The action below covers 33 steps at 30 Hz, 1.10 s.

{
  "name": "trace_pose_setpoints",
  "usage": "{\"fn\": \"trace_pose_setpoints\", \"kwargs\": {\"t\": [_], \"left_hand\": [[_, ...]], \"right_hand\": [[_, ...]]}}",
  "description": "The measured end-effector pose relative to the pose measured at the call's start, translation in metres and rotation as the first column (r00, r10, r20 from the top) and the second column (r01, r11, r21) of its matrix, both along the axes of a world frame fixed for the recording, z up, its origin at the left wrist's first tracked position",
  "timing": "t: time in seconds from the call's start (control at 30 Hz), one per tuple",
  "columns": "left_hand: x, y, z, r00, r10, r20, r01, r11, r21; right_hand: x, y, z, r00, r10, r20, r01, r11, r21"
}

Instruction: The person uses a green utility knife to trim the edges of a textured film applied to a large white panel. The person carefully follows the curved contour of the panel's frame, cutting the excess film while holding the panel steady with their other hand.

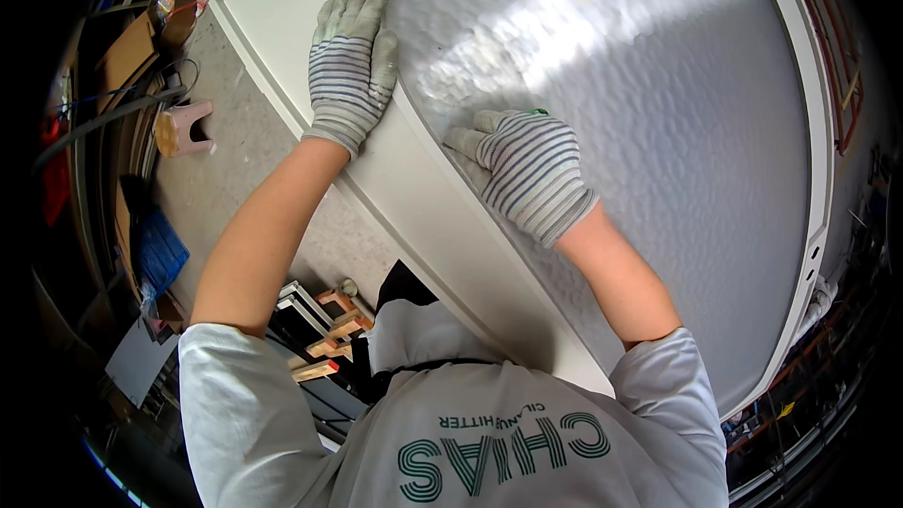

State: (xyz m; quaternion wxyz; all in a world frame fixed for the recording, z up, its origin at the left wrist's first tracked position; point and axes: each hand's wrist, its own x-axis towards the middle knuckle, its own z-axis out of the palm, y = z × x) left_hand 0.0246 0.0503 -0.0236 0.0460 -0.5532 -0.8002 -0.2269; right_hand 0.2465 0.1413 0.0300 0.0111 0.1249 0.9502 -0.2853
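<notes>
Rests left gloved hand (348, 71), with fingers straight and nearly together, on the white frame (404, 165) at eleven o'clock and curls right gloved hand (531, 165) over the rippled silver-grey panel (668, 150) at two o'clock, impossible to tell whether pinching a mostly hidden green object (539, 111).

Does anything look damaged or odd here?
Nothing looks plainly damaged or spilled. The silvery sheet beneath the gloved right hand looks rippled rather than flat; I can't tell whether that's intended.
</notes>
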Motion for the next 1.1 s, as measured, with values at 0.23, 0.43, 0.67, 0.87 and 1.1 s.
{"fn": "trace_pose_setpoints", "kwargs": {"t": [0.23, 0.43, 0.67, 0.87, 1.1], "left_hand": [[-0.001, -0.002, -0.002, 1.000, -0.009, -0.013, 0.009, 1.000, -0.011], [-0.003, -0.002, 0.000, 1.000, -0.017, -0.014, 0.016, 1.000, -0.011], [-0.002, -0.002, -0.001, 1.000, -0.015, -0.003, 0.015, 1.000, -0.010], [-0.001, -0.001, 0.000, 1.000, -0.005, -0.009, 0.005, 1.000, -0.010], [0.001, -0.001, 0.001, 1.000, -0.007, -0.016, 0.007, 1.000, -0.007]], "right_hand": [[0.005, -0.019, -0.004, 0.983, -0.180, -0.030, 0.179, 0.983, -0.049], [0.003, -0.021, 0.004, 0.975, -0.218, -0.031, 0.216, 0.974, -0.075], [-0.004, -0.020, 0.007, 0.978, -0.197, 0.063, 0.199, 0.979, -0.035], [-0.004, -0.020, 0.001, 0.978, -0.209, 0.000, 0.209, 0.978, -0.020], [-0.006, -0.016, 0.001, 0.979, -0.206, -0.009, 0.205, 0.979, -0.012]]}}
